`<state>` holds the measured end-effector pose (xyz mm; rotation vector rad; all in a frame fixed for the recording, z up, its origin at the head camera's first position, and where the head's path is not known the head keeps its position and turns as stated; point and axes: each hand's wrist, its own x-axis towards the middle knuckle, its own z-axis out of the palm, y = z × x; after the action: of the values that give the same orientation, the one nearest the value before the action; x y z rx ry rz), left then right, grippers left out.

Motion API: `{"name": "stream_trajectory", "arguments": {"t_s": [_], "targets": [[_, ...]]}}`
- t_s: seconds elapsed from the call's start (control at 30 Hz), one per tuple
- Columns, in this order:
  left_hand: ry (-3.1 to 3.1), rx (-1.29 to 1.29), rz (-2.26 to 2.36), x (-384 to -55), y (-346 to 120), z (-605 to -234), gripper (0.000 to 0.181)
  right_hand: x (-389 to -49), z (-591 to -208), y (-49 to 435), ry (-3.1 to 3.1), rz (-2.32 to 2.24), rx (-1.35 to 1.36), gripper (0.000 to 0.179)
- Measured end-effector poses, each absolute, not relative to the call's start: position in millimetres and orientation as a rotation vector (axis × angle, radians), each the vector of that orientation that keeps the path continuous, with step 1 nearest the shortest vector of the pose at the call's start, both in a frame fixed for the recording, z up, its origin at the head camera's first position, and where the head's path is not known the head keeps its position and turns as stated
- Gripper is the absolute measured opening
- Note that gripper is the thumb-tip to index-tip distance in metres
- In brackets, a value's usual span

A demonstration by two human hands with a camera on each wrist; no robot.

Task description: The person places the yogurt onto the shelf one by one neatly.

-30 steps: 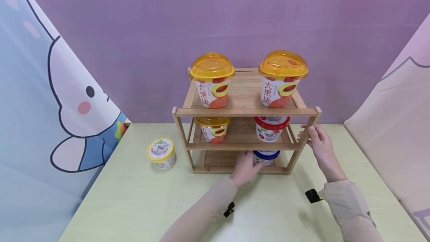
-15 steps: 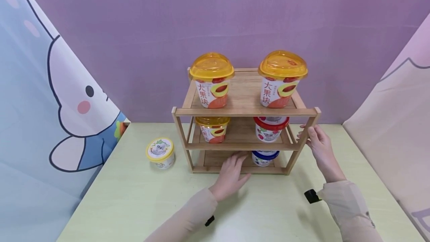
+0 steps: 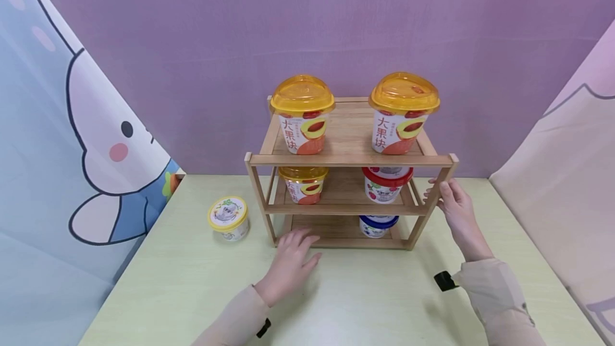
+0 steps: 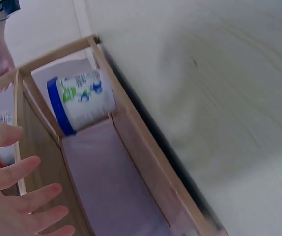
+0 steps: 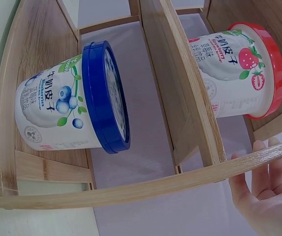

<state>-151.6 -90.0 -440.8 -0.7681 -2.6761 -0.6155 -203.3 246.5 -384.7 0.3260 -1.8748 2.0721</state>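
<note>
My left hand (image 3: 288, 266) is in front of the lower left of a three-tier wooden shelf rack (image 3: 353, 160), fingers spread and holding nothing. My right hand (image 3: 458, 218) grips the rack's right front post, thumb on the near side and fingers behind. On the bottom tier, at the right, stands a blueberry tub with a blue lid (image 5: 67, 105). Above it on the middle tier is a strawberry tub with a red lid (image 5: 234, 73). An orange-lidded fruit cup (image 3: 305, 186) occupies the middle tier's left side. Off the rack, a yellow-lidded tub (image 3: 228, 219) sits on the table to the left.
Two more orange-lidded cups stand on the top tier, one left (image 3: 304, 116) and one right (image 3: 403, 113). The pale table (image 3: 365, 303) runs under the rack. Behind it hangs a purple cloth (image 3: 230, 57), with a printed blue cloth (image 3: 38, 148) at the left.
My left hand has left the blue-lidded tub, which stays on the bottom tier, and moved left and toward me with its fingers opening. My right hand keeps its hold on the post.
</note>
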Motion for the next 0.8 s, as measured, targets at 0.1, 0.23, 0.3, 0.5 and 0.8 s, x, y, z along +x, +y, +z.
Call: {"name": "stream_trajectory", "arguments": {"t_s": [0.1,0.23,0.3,0.5,0.8], "targets": [[-2.609,-0.746,-0.635,-150.6,-103.1,-439.7,0.031,-203.6,-385.0,246.6,-1.878,2.07,0.323,0.021],[-2.522,-0.691,-0.649,-150.4,-119.3,-436.2,0.026,-203.5,-385.1,247.0,-1.886,2.067,0.322,0.023],[-2.472,-0.658,-0.658,-150.6,-127.2,-435.1,0.023,-203.3,-385.1,246.9,-1.889,2.067,0.323,0.024],[-2.323,-0.588,-0.698,-153.2,-148.9,-433.1,0.016,-202.5,-384.5,246.9,-1.893,2.065,0.314,0.019],[-2.21,-0.506,-0.674,-162.7,-183.4,-437.6,0.016,-202.2,-382.8,246.1,-1.921,2.041,0.289,0.018]]}}
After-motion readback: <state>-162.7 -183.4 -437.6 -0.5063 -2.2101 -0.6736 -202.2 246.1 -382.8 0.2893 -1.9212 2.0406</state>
